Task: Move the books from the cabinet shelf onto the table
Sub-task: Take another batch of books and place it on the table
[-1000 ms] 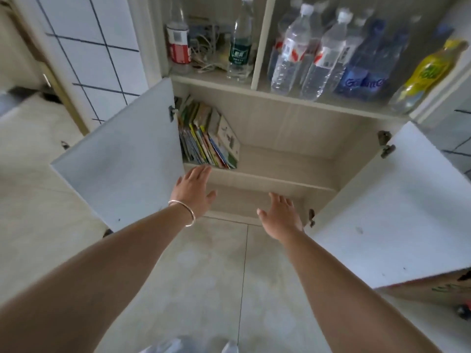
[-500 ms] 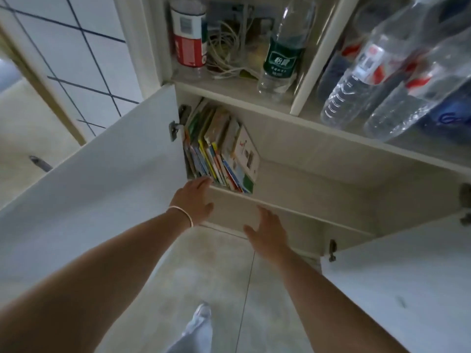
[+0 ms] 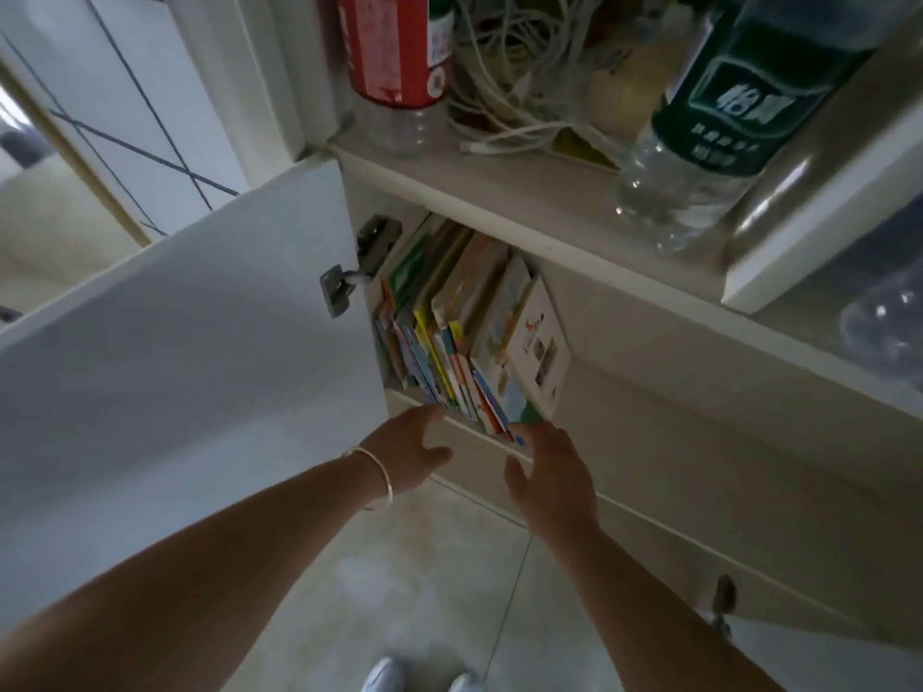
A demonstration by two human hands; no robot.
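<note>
Several thin colourful books [image 3: 464, 332] stand leaning in the left corner of the cabinet shelf [image 3: 479, 439]; the outermost shows a white cover with small pictures. My left hand [image 3: 412, 449], with a silver bangle on the wrist, reaches to the lower left of the stack with fingers apart, fingertips at the books' bottom edge. My right hand [image 3: 547, 474] is spread open just below the right end of the stack, its fingertips touching the bottom corner of the outer books. Neither hand holds a book. No table is in view.
The open white left door [image 3: 200, 352] stands close beside my left arm. On the shelf above stand a red-labelled bottle [image 3: 394, 57], a tangle of white cables [image 3: 519, 82] and a green-labelled bottle [image 3: 719, 122]. Tiled floor [image 3: 429, 576] and my shoes [image 3: 384, 676] lie below.
I have moved closer to the cabinet. Both hands have risen from the shelf's front edge to the bottom of the book stack, the right hand shifting left toward the outer books.
</note>
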